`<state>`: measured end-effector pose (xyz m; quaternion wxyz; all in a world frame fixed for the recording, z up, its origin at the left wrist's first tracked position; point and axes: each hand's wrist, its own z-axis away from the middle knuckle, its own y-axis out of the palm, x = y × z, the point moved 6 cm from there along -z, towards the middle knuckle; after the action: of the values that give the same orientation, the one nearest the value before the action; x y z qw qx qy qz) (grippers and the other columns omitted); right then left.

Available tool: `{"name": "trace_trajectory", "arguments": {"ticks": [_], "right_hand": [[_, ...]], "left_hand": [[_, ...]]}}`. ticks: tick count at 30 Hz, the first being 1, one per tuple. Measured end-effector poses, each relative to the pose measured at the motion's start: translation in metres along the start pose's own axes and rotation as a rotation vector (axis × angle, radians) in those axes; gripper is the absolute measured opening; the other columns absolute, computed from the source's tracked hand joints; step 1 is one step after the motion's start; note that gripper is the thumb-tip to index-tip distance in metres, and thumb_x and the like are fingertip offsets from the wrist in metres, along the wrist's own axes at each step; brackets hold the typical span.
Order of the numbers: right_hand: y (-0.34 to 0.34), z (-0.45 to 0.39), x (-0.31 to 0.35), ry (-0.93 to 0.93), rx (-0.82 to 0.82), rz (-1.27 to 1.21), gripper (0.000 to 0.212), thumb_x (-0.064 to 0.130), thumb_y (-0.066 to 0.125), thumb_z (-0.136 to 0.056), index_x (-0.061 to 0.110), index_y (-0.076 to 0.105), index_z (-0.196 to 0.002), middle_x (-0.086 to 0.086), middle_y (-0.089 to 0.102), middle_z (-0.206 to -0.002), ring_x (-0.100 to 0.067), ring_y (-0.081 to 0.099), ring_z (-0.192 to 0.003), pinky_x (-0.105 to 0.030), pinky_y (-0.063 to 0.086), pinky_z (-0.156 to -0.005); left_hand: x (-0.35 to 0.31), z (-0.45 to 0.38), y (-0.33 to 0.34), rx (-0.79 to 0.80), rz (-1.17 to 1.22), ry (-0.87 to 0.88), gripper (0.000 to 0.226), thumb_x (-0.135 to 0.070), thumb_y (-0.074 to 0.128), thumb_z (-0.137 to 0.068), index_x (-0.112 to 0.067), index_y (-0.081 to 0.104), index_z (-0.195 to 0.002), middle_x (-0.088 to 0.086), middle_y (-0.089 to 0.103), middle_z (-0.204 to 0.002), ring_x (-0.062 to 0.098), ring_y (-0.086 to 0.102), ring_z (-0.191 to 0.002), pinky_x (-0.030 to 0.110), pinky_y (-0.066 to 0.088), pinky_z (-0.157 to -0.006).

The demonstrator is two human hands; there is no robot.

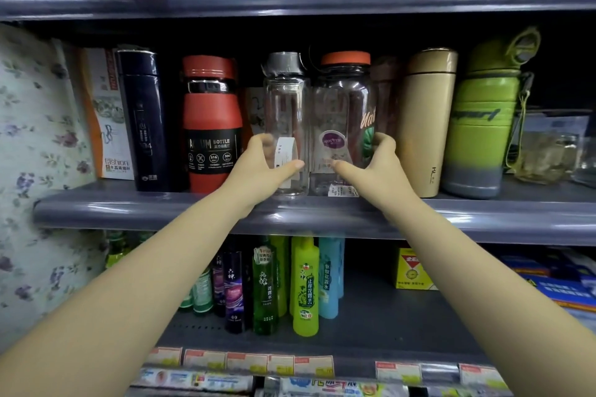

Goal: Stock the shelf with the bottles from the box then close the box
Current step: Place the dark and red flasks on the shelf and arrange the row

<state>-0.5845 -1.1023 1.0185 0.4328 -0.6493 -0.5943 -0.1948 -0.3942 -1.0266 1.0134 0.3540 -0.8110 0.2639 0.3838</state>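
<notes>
Two clear bottles stand side by side on the grey middle shelf [161, 208]. The slimmer one with a grey cap [285, 106] is on the left, and my left hand [264, 167] wraps its lower part. The wider one with an orange cap [343, 100] is on the right, and my right hand [374, 164] grips its lower right side. Both bottles are upright with their bases on the shelf. The box is out of view.
On the same shelf stand a navy flask [143, 119], a red bottle [211, 122], a gold flask [427, 119] and a green sports bottle [483, 116]. Green and blue lotion bottles [304, 287] fill the shelf below. A floral wall [35, 171] is at left.
</notes>
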Motion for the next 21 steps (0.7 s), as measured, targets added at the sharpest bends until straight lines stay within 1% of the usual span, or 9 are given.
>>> {"name": "trace_trajectory", "arguments": {"ticks": [3, 5, 7, 9, 11, 13, 16, 18, 21], "right_hand": [[-0.006, 0.0, 0.0, -0.036, -0.051, 0.044, 0.094, 0.041, 0.081, -0.069, 0.005, 0.028, -0.138, -0.004, 0.043, -0.131, -0.014, 0.045, -0.114, -0.022, 0.037, -0.09], [-0.006, 0.003, 0.004, -0.069, -0.062, 0.062, 0.093, 0.045, 0.081, -0.066, 0.006, 0.031, -0.135, -0.005, 0.041, -0.132, -0.016, 0.045, -0.117, -0.023, 0.038, -0.091], [-0.003, 0.004, 0.006, -0.075, -0.02, 0.042, 0.084, 0.044, 0.074, -0.074, 0.01, 0.031, -0.137, -0.001, 0.042, -0.129, -0.014, 0.046, -0.115, -0.024, 0.039, -0.092], [-0.002, 0.005, 0.006, -0.071, 0.019, 0.017, 0.076, 0.04, 0.069, -0.081, 0.011, 0.03, -0.139, 0.005, 0.044, -0.121, -0.01, 0.047, -0.107, -0.022, 0.036, -0.087], [-0.004, 0.004, 0.004, -0.075, -0.011, 0.016, 0.079, 0.04, 0.073, -0.078, 0.009, 0.031, -0.138, 0.004, 0.046, -0.121, -0.01, 0.048, -0.109, -0.021, 0.037, -0.087], [-0.007, 0.005, 0.004, -0.095, -0.09, 0.064, 0.086, 0.045, 0.079, -0.07, 0.006, 0.035, -0.132, -0.004, 0.046, -0.128, -0.016, 0.047, -0.118, -0.022, 0.039, -0.091], [-0.004, 0.007, 0.005, -0.117, -0.155, 0.111, 0.093, 0.05, 0.08, -0.065, 0.002, 0.036, -0.131, -0.012, 0.043, -0.13, -0.023, 0.043, -0.123, -0.032, 0.043, -0.101], [0.0, 0.007, 0.004, -0.113, -0.121, 0.074, 0.093, 0.051, 0.077, -0.067, 0.003, 0.032, -0.134, -0.011, 0.044, -0.13, -0.022, 0.047, -0.12, -0.034, 0.046, -0.099], [-0.002, 0.007, 0.002, -0.107, -0.066, 0.04, 0.085, 0.04, 0.073, -0.077, 0.004, 0.027, -0.138, -0.008, 0.047, -0.131, -0.018, 0.051, -0.116, -0.022, 0.043, -0.091]], "left_hand": [[0.002, -0.003, 0.003, 0.066, 0.003, -0.01, 0.076, -0.032, 0.069, -0.085, -0.019, 0.026, -0.146, 0.0, 0.044, -0.145, 0.019, 0.046, -0.129, 0.041, 0.039, -0.109], [0.004, -0.005, 0.002, 0.142, 0.06, -0.039, 0.075, -0.026, 0.067, -0.088, -0.016, 0.024, -0.148, 0.001, 0.045, -0.145, 0.018, 0.046, -0.128, 0.038, 0.038, -0.109], [0.004, -0.006, 0.001, 0.211, 0.098, -0.069, 0.076, -0.022, 0.064, -0.09, -0.015, 0.018, -0.15, 0.002, 0.046, -0.142, 0.018, 0.047, -0.127, 0.035, 0.036, -0.111], [0.005, -0.008, 0.0, 0.237, 0.117, -0.093, 0.08, -0.022, 0.065, -0.089, -0.019, 0.013, -0.15, 0.004, 0.048, -0.138, 0.019, 0.049, -0.126, 0.038, 0.034, -0.113], [0.005, -0.007, 0.0, 0.192, 0.129, -0.098, 0.086, -0.03, 0.071, -0.084, -0.022, 0.014, -0.149, -0.001, 0.048, -0.138, 0.018, 0.048, -0.126, 0.038, 0.034, -0.112], [0.0, -0.002, -0.001, 0.031, 0.065, -0.065, 0.091, -0.043, 0.075, -0.077, -0.022, 0.021, -0.147, -0.008, 0.042, -0.136, 0.014, 0.044, -0.126, 0.038, 0.037, -0.109], [-0.011, 0.007, -0.001, -0.203, -0.063, 0.017, 0.093, -0.049, 0.081, -0.067, -0.016, 0.033, -0.139, 0.001, 0.044, -0.138, 0.018, 0.047, -0.123, 0.035, 0.041, -0.105], [-0.015, 0.009, 0.002, -0.246, -0.152, 0.067, 0.093, -0.044, 0.085, -0.064, -0.013, 0.034, -0.136, 0.005, 0.042, -0.139, 0.019, 0.045, -0.124, 0.025, 0.036, -0.098], [-0.011, 0.0, 0.001, -0.176, -0.171, 0.037, 0.089, -0.037, 0.084, -0.068, -0.015, 0.035, -0.137, 0.002, 0.045, -0.138, 0.018, 0.047, -0.121, 0.022, 0.038, -0.089]]}}
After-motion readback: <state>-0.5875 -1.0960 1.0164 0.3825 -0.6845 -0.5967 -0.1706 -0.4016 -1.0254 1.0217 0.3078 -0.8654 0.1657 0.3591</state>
